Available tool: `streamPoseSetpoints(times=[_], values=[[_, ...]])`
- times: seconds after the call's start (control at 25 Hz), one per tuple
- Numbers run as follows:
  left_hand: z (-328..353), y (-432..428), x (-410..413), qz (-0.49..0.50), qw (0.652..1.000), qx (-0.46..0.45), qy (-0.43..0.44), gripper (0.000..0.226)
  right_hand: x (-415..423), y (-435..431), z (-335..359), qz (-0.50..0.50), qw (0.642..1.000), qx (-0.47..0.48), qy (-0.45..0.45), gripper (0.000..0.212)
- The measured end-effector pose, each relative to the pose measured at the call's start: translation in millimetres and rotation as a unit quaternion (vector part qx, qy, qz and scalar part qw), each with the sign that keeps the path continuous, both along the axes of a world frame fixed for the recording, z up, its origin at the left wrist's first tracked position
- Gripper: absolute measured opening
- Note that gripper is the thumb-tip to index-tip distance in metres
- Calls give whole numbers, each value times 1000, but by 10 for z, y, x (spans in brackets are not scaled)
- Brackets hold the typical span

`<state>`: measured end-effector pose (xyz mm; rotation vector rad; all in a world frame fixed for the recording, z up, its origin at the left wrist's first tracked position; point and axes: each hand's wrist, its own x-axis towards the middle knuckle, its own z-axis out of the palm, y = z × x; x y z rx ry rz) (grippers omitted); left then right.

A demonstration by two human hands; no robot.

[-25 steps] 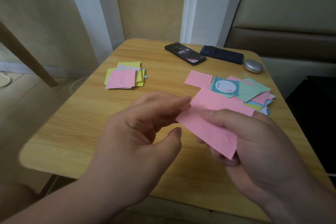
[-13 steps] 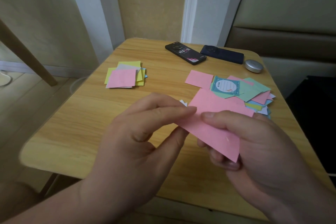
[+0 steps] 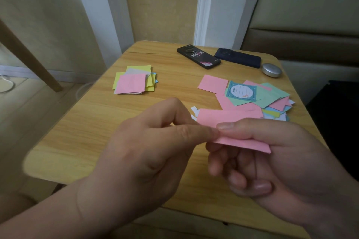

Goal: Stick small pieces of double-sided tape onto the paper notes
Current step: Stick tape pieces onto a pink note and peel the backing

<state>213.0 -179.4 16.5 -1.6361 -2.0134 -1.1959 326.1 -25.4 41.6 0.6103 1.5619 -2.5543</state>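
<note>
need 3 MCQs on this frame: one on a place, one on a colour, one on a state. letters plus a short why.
1. Where is the silver case?
A. just right of the dark blue phone
B. on the floor
C. inside a fist

2. What colour is the top sheet of the left stack?
A. green
B. white
C. pink

3. How is the pink note in front held?
A. lying untouched
B. pinched by the left hand and the right hand
C. crumpled into a ball

Key: 1 A, it sits by that phone's right end. 2 C, a pink sheet covers the yellow ones. 3 B, both hands grip it, and it stays flat.
</note>
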Motion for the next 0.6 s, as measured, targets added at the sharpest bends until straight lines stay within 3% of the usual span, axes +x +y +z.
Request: streamPoseSetpoints(times=[0.12,0.24,0.32,0.44,0.52,0.6], values=[[-91,29,-88,3,999,7,44,29,12,12,-4,5,999,-37,-5,10],[-78,85,-185,18,998,-49,18,57,15,-18,1,-5,999,-36,-6,7],[-38,14,-171,0,999,-41,-29,62,13,-73,19,-16,999,-28,-2,8],[-8,-89,-75,-14,1000,-4,19,68,1,-128,-17,-38,999,-1,6,6],[-39,-51,-92,-15,999,-9,-36,82,-1,-138,-68,-44,999,19,21,5],[-16,-14,-104,-25,982,-10,-186,96,-9,-141,-89,-41,997,55,34,6]])
